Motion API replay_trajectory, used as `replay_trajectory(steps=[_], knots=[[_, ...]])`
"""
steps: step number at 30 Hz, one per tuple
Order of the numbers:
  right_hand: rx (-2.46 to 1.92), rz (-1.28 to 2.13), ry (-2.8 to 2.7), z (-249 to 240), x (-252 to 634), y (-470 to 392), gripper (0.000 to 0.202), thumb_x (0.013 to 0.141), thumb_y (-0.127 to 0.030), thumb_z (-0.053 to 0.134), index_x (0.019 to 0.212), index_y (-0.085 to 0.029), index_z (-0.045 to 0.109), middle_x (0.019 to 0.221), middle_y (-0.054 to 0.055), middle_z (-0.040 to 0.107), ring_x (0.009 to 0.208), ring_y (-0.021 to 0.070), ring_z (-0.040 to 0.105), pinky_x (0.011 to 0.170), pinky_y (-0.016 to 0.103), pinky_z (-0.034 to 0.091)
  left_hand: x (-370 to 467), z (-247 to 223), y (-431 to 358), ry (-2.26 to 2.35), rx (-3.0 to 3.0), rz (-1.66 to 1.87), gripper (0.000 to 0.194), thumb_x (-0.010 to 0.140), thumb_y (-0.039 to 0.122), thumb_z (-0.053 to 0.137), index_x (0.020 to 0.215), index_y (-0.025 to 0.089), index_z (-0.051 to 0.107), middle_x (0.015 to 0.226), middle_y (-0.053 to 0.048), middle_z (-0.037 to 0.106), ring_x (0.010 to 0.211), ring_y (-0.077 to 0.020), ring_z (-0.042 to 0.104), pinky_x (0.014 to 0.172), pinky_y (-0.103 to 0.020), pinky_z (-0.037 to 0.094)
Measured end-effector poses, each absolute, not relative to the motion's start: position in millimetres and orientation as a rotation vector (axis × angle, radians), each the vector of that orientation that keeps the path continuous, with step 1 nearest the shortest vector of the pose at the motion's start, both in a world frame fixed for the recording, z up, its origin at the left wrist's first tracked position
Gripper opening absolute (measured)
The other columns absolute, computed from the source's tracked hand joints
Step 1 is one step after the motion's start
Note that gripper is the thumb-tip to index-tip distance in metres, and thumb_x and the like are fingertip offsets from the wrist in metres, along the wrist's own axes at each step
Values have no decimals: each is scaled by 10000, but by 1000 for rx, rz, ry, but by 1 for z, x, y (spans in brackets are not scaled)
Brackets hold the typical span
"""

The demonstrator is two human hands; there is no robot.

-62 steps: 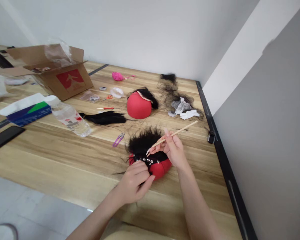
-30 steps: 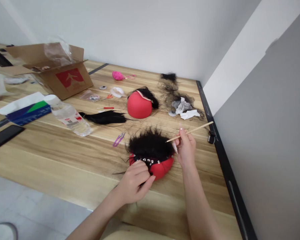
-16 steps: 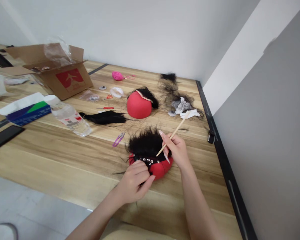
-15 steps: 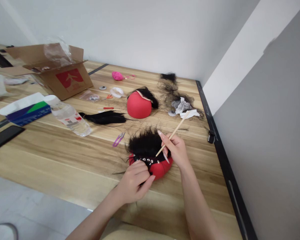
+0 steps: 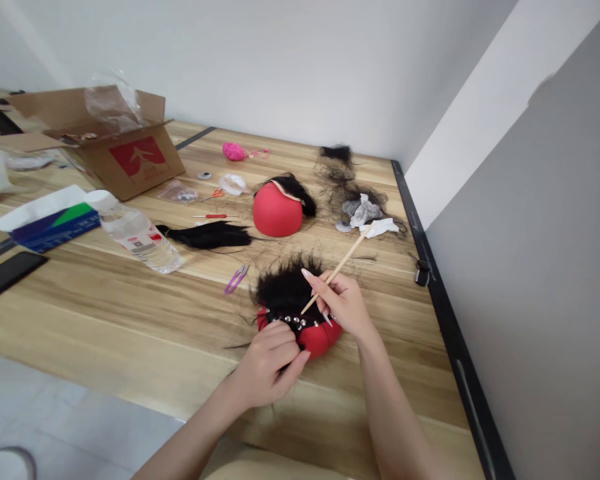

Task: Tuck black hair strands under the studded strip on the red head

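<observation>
A red dome-shaped form (image 5: 321,340) carries a black hairpiece (image 5: 285,287), with a row of shiny pins (image 5: 295,321) along its near side. My right hand (image 5: 344,305) grips a thin wooden stick (image 5: 341,265) like a pen. The stick's lower tip is at the hair just above the pins. Curled closed over the near left side of the form is my left hand (image 5: 273,363); a dark bit shows between thumb and forefinger, but what it holds is hidden. Purple thread snips (image 5: 237,280) lie to the left of the form.
Behind stands another red dome (image 5: 278,210) with black hair. Leftward are a hair bundle (image 5: 210,235), a red-handled hook (image 5: 216,216), a water bottle (image 5: 143,233) and a cardboard box (image 5: 125,160). Crumpled tissue (image 5: 379,227) and loose hair (image 5: 337,177) lie at the back right.
My right hand has shifted slightly left with the stick, so its tip sits further left along the hair. My left hand has stayed in place.
</observation>
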State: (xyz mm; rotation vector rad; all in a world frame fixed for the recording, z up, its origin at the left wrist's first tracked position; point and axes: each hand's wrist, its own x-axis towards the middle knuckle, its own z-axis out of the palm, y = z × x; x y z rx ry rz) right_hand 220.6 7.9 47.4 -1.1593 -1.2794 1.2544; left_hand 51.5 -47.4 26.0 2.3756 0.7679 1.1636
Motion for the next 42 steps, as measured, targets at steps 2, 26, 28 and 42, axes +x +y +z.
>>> replay_trajectory(steps=[2, 26, 28, 42], knots=[[-1163, 1248, -1297, 46, 221, 8, 380, 797, -489, 649, 612, -169, 563, 403, -56, 502, 331, 55, 402, 342, 160, 312, 52, 26, -47, 766, 2378, 1166, 318, 884, 84, 455, 579, 161, 414, 560, 16, 431, 580, -113, 352, 584, -275, 315], [-1150, 1261, -1235, 48, 219, 9, 381, 797, -512, 635, 638, -174, 560, 406, -60, 491, 333, 64, 421, 339, 166, 324, 52, 27, -48, 776, 2390, 1150, 310, 883, 86, 461, 584, 163, 434, 563, 13, 447, 582, -117, 363, 586, -279, 317], [-1154, 1259, -1223, 50, 219, 9, 387, 789, -523, 637, 640, -174, 561, 408, -62, 491, 326, 63, 418, 333, 166, 323, 52, 28, -48, 779, 2393, 1149, 315, 889, 96, 454, 582, 165, 441, 559, 11, 453, 580, -120, 372, 589, -281, 321], [-1155, 1076, -1021, 46, 236, 18, 362, 759, -503, 681, 678, -159, 599, 492, -33, 549, 376, 68, 479, 327, 156, 369, 51, 28, -49, 776, 2383, 1131, 312, 886, 86, 458, 584, 162, 427, 562, 11, 439, 583, -116, 366, 589, -278, 314]])
